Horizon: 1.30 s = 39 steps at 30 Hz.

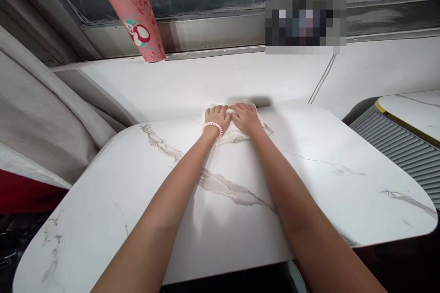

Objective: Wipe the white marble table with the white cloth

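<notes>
A crumpled white cloth (237, 134) lies near the back edge of the white marble-patterned table (302, 142). My left hand (216, 119), with a pink coiled band at the wrist, presses palm down on the cloth's left part. Beside it, my right hand (246, 118) lies flat over the right part, fingers pointing away from me. The two thumbs are close together at the middle of the cloth. Both arms are stretched forward across the table, and much of the cloth is hidden under the hands.
On the window ledge at the back left stands a pink and white paper cup (139, 23) with a red straw. A blurred patch covers part of the ledge to the right. Grey curtains (44, 100) hang at the left. Another table (415, 112) with a ribbed side is at the right.
</notes>
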Each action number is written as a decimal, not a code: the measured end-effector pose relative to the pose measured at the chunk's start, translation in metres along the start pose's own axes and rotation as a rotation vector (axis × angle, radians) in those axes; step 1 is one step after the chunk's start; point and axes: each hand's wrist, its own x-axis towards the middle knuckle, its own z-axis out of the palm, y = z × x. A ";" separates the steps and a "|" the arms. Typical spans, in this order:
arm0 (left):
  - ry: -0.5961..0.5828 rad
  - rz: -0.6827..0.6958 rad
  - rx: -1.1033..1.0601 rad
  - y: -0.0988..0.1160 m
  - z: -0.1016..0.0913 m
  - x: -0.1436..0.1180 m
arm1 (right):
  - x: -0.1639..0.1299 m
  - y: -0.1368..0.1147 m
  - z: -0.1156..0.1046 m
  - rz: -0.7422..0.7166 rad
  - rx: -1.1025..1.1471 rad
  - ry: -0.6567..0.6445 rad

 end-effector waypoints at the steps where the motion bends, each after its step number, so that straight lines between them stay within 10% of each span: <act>1: 0.000 0.003 0.004 0.001 0.000 -0.004 | -0.004 -0.001 -0.001 -0.002 -0.005 -0.001; 25: -0.075 0.070 -0.074 0.084 -0.031 -0.229 | -0.225 -0.021 -0.069 -0.244 -0.279 -0.024; 32: -0.228 0.096 -0.155 0.089 -0.049 -0.235 | -0.241 -0.010 -0.070 -0.216 -0.133 0.045; 39: -0.127 0.121 -0.132 0.086 -0.024 -0.187 | -0.185 0.006 -0.067 -0.054 -0.044 -0.128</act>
